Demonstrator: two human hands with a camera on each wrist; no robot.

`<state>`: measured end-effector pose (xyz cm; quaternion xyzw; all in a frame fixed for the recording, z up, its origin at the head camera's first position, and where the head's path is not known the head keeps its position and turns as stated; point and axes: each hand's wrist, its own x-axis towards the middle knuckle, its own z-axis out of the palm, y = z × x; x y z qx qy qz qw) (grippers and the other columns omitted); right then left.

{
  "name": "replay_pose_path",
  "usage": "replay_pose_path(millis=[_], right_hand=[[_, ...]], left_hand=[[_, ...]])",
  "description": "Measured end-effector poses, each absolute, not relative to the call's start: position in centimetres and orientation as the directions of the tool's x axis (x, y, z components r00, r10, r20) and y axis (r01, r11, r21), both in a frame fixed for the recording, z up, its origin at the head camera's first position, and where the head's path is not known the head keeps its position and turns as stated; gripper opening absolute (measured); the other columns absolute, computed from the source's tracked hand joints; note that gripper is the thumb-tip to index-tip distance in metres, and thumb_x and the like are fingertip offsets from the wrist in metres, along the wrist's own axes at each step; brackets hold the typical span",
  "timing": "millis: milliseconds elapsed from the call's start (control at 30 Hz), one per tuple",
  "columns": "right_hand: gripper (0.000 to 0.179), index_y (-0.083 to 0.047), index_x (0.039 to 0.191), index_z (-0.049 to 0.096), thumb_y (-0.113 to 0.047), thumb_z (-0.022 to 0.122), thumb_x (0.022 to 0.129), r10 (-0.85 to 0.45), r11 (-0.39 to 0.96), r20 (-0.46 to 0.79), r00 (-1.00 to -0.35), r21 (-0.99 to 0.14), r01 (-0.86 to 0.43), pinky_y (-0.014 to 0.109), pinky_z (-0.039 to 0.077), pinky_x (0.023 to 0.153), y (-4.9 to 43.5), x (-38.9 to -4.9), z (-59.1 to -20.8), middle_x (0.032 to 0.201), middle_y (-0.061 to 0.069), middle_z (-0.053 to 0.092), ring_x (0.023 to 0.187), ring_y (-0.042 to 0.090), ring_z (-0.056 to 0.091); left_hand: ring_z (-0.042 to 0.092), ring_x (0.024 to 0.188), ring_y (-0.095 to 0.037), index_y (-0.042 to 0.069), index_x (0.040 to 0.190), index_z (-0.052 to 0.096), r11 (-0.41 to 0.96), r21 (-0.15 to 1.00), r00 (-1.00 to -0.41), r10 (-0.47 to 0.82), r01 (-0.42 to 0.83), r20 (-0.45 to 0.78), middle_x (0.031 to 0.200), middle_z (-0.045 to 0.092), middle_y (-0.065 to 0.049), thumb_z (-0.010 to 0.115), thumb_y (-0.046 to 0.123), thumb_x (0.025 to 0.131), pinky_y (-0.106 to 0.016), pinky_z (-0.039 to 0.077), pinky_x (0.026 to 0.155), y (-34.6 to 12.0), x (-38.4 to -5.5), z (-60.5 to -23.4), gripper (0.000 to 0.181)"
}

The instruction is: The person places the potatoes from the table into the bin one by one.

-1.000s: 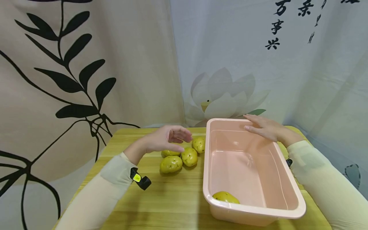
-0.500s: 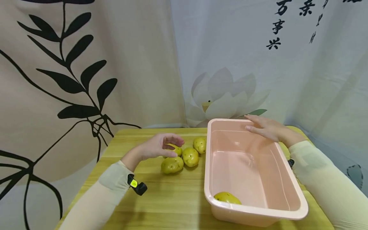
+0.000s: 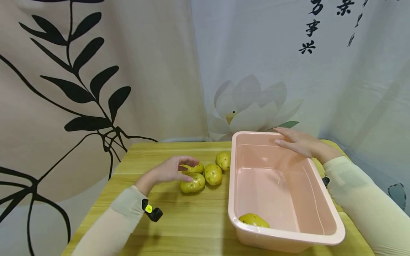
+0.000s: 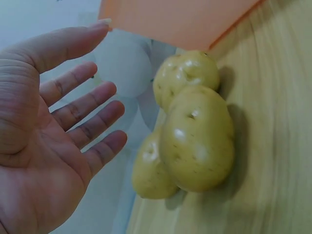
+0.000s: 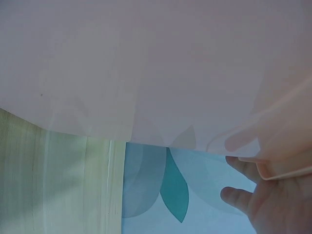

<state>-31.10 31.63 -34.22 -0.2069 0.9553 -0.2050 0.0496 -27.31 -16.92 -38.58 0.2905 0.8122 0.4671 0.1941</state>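
Note:
My left hand [image 3: 168, 171] is over the left side of a cluster of potatoes [image 3: 213, 174], with thumb and fingers spread apart and nothing between them. In the head view its thumb overlaps the nearest potato [image 3: 196, 186]. The left wrist view has the open palm beside three potatoes [image 4: 197, 141], with a gap showing between them. At the far right corner of a pink plastic basin [image 3: 323, 192], my right hand [image 3: 299, 145] holds the rim, thumb inside and fingers outside. One more potato [image 3: 254, 219] lies inside the basin at its near left corner, partly hidden by the rim.
Basin and potatoes stand on a wooden table [image 3: 179, 227], the basin on the right side. Behind the table's far edge hangs a printed curtain [image 3: 160, 71] with leaves, a lotus and characters. A black wrist camera [image 3: 153, 213] is strapped to the left wrist.
My left hand has moved left and down toward the nearer left potatoes, its fingers still apart. The right hand keeps its place on the basin rim, and the potatoes have not moved.

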Motion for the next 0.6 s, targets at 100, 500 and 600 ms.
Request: replay_pose_path(millis=[100, 500, 600], right_hand=[[0.075, -0.019, 0.154, 0.021, -0.059, 0.042, 0.096, -0.416, 0.83, -0.01, -0.909, -0.413, -0.375, 0.065, 0.02, 0.105, 31.6, -31.0, -34.1, 0.157, 0.013, 0.021, 0.141, 0.041, 0.02], [0.073, -0.02, 0.154, 0.022, -0.058, 0.042, 0.096, -0.421, 0.83, 0.007, -0.907, -0.402, -0.388, 0.064, 0.021, 0.106, 31.7, -31.1, -34.2, 0.157, 0.013, 0.022, 0.141, 0.041, 0.02], [0.073, -0.02, 0.154, 0.022, -0.058, 0.042, 0.096, -0.419, 0.831, 0.01, -0.908, -0.4, -0.387, 0.064, 0.021, 0.106, 31.7, -31.0, -34.3, 0.157, 0.013, 0.023, 0.141, 0.041, 0.021]], left_hand=[[0.044, 0.128, -0.034, 0.008, 0.137, 0.05, 0.429, 0.853, -0.76, 0.647, 0.298, -0.059, 0.138, 0.051, -0.009, 0.079, 0.009, 0.079, -0.053, 0.031, 0.108, -17.2, -27.4, -39.4, 0.064], [0.048, 0.123, -0.026, 0.008, 0.139, 0.049, 0.505, 0.799, -0.779, 0.622, 0.326, -0.075, 0.139, 0.05, -0.014, 0.08, 0.015, 0.079, -0.048, 0.036, 0.105, -17.7, -27.4, -41.7, 0.068], [0.048, 0.122, -0.026, 0.007, 0.139, 0.048, 0.513, 0.794, -0.782, 0.619, 0.327, -0.078, 0.138, 0.051, -0.014, 0.081, 0.015, 0.078, -0.048, 0.037, 0.104, -17.6, -27.4, -41.9, 0.069]])
